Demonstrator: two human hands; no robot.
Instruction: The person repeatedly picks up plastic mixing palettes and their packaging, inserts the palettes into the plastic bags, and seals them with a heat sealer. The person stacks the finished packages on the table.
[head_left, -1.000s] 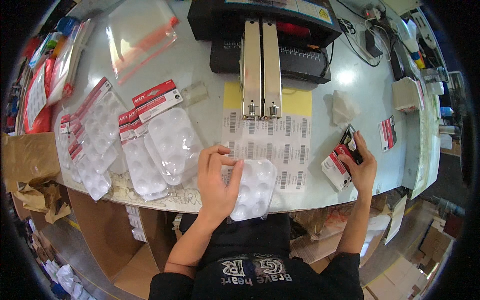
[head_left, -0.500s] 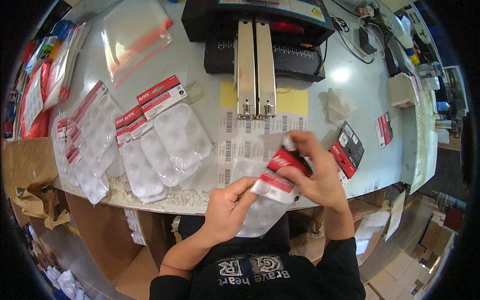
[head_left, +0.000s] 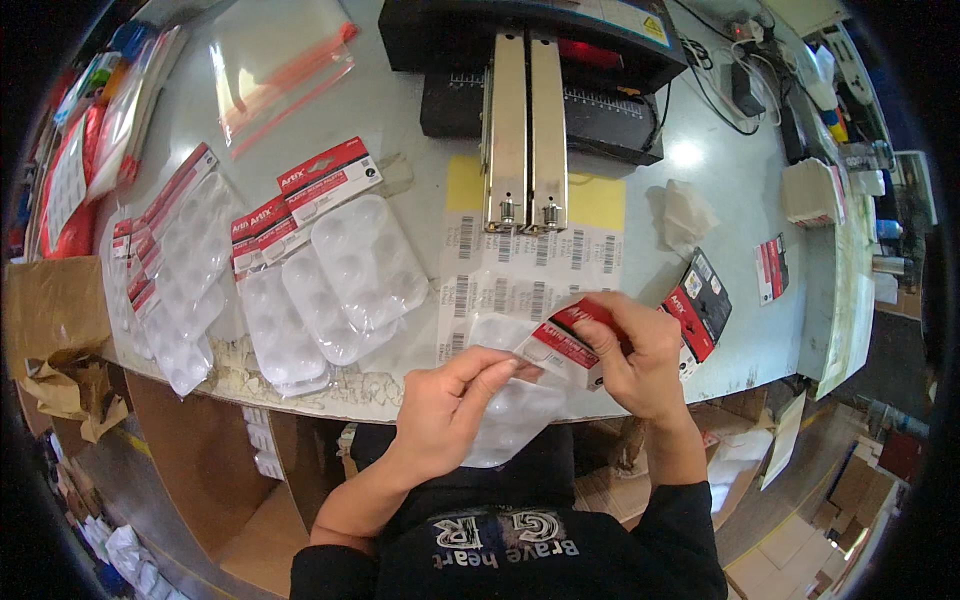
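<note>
A red and white header card (head_left: 565,347) is between my hands at the table's front edge. Below it hangs a white plastic paint palette (head_left: 515,418) with round wells, in a clear bag. My left hand (head_left: 440,412) pinches the bag's top at the card's left end with thumb and forefinger. My right hand (head_left: 640,362) is closed on the card's right end, bending it. Fingers partly hide how card and bag join. Spare folded header cards (head_left: 697,310) lie right of my right hand.
Carded palettes (head_left: 365,265) lie on the left. A black machine (head_left: 600,115) with metal rails reaches over a barcode label sheet (head_left: 465,300). Clear bags (head_left: 265,75) lie at the far left, cables (head_left: 715,95) at the far right. Cardboard boxes (head_left: 190,460) stand below the table edge.
My right hand has moved slightly down and right with the card, now gripping its end from above. My left fingers have shifted to the card's left end. The whole view has shifted slightly.
</note>
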